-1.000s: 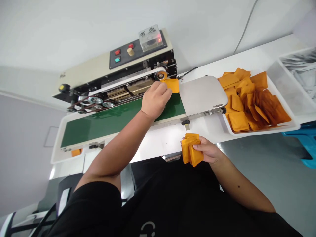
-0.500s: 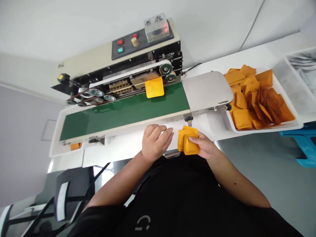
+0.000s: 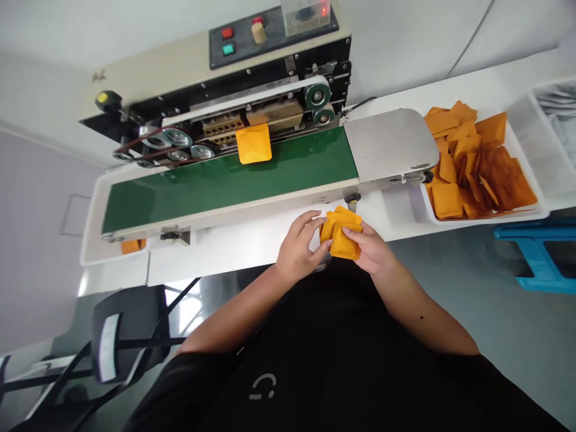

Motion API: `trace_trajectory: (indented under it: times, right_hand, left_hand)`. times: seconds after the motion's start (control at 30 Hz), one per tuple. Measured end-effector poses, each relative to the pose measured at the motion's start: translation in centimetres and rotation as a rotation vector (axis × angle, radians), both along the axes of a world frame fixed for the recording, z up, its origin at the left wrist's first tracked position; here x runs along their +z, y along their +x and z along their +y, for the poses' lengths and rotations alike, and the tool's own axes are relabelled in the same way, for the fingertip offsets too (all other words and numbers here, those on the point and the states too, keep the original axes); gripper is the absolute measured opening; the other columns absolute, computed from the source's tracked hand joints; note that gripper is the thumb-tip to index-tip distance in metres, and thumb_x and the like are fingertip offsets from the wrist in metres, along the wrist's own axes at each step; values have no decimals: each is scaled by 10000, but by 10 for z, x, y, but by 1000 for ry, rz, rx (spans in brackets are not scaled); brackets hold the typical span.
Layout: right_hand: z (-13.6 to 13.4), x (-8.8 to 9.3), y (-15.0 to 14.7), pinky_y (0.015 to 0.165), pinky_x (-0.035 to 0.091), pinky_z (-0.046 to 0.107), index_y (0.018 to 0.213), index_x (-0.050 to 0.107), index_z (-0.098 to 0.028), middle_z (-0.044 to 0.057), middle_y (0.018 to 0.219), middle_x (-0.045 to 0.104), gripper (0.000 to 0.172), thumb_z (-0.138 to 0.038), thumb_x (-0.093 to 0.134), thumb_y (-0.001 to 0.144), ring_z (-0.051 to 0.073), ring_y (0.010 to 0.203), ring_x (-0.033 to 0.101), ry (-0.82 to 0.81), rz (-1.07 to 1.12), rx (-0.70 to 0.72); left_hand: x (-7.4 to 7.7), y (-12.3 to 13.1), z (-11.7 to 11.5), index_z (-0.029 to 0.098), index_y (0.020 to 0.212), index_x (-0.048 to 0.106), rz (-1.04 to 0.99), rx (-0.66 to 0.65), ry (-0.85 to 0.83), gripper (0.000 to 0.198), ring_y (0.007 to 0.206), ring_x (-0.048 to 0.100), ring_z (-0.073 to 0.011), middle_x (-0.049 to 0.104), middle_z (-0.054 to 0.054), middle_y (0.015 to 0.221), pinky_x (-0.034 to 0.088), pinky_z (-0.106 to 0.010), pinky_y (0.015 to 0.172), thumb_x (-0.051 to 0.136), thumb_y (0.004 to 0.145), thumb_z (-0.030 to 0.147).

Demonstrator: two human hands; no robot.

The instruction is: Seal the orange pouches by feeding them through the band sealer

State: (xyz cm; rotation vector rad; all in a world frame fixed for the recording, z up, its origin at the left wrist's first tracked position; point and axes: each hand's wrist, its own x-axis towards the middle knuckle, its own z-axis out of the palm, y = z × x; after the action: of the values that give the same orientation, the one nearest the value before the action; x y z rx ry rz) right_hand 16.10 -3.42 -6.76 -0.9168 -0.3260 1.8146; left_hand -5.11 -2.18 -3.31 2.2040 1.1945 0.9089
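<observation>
My right hand (image 3: pixel 373 249) grips a small stack of yellow-orange packets (image 3: pixel 345 241), thumb lying across the front one. At the stack's left edge is my left hand (image 3: pixel 300 247), thumb and fingers apart, the tips at or very near the packets; firm contact cannot be made out. Both hands are in front of a band sealing machine (image 3: pixel 180 96) with a green conveyor belt (image 3: pixel 216 192). One yellow-orange packet (image 3: pixel 254 144) hangs upright from the sealing bars, its lower part over the belt.
Right of the metal end plate (image 3: pixel 391 144), a white bin (image 3: pixel 542 207) holds many orange packets. A clear bin (image 3: pixel 553 174) with silvery packets stands farther right. Under the belt's left end sits another white tray (image 3: pixel 92 240). A blue stool (image 3: pixel 535 255) and black chair (image 3: pixel 128 330) flank me.
My left hand has moved right to the stack and its fingers have spread. The packet in the sealer has travelled left along the belt. My right hand still holds the stack.
</observation>
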Motion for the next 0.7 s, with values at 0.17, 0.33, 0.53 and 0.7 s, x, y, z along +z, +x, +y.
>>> trace_trajectory:
  times: [0.17,0.33,0.53,0.7]
  right_hand:
    - [-2,1,-3,963,674,355,1256,798,-229,72,1295,829,447,-282,953,840,245,1140,807,-2,6,-8]
    - [-3,2,-4,965,670,365,1237,798,-231,63,1242,837,403,-284,934,861,251,1145,804,3,-1,1]
    - [-4,-1,-2,1019,658,384,1264,806,-235,77,1317,823,373,-286,900,907,253,1183,792,31,21,79]
    - [-6,-6,2,1011,666,410,1295,811,-232,87,1320,821,399,-288,905,911,267,1149,806,-4,35,173]
  left_hand:
    - [2,-4,-2,226,1508,597,4,-42,-22,535,1460,629,-352,631,-211,1571,679,-496,1020,753,1026,396]
    - [4,-8,-2,222,1516,604,18,-63,10,555,1460,639,-362,646,-222,1569,616,-582,1155,760,1027,434]
    - [4,-16,7,203,1504,648,72,-266,165,493,1499,641,-380,723,-203,1498,572,-645,1227,744,1051,370]
    - [13,-26,14,139,1529,614,172,-398,224,488,1498,660,-350,743,-208,1486,601,-569,1232,652,1116,396]
